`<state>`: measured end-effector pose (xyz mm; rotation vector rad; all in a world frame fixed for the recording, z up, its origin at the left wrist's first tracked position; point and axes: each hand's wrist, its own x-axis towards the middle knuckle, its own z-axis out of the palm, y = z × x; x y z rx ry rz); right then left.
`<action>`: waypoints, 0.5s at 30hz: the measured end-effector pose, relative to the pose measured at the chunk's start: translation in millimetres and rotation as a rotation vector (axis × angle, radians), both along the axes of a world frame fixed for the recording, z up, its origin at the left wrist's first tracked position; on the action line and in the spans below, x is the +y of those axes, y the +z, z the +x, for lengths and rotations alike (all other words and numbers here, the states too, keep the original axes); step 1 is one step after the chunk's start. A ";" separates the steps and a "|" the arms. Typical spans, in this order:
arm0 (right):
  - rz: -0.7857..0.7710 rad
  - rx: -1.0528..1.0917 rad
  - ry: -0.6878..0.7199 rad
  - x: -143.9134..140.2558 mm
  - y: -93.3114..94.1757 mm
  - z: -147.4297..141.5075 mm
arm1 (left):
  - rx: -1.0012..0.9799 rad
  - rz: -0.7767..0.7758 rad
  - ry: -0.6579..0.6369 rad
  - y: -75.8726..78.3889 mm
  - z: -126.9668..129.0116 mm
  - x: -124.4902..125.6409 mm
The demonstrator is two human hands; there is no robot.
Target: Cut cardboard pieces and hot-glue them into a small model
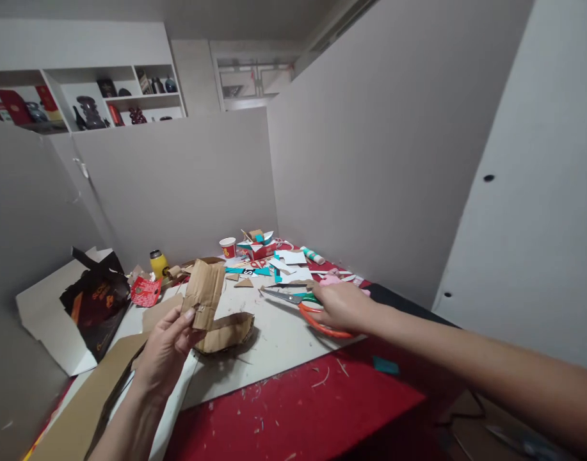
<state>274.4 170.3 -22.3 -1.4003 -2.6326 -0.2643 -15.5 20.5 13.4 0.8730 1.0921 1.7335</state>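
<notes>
My left hand (pixel 167 349) pinches a piece of brown cardboard (pixel 204 291) and holds it up above the white board (pixel 274 355). Behind and below it lies another cardboard piece (pixel 228 333) with a curved, ragged edge. On the right, my right hand (pixel 338 307) is closed on a pair of scissors (pixel 293 299) with orange and green handles. Their blades point left toward the cardboard, apart from it. Whether the blades are spread I cannot tell clearly. Pink scraps (pixel 330 278) show just beyond my right hand.
White and teal paper pieces (pixel 289 266), a red paper cup (pixel 228 247) and a yellow bottle (pixel 159 264) stand or lie at the back. A torn black box (pixel 96 304) and long cardboard (pixel 89 400) occupy the left. Scraps dot the red table surface (pixel 293 406). Grey partitions (pixel 187 186) enclose the table.
</notes>
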 end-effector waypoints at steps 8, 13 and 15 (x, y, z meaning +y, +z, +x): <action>-0.141 0.012 -0.009 19.2 -11.5 3.2 | 0.028 0.003 -0.106 3.2 3.9 -2.9; -0.170 0.046 -0.004 19.6 -17.0 4.2 | 0.026 -0.013 -0.128 2.2 6.3 -4.2; -0.180 0.066 0.009 18.2 -18.3 3.5 | 0.020 -0.015 -0.130 0.6 6.9 -4.1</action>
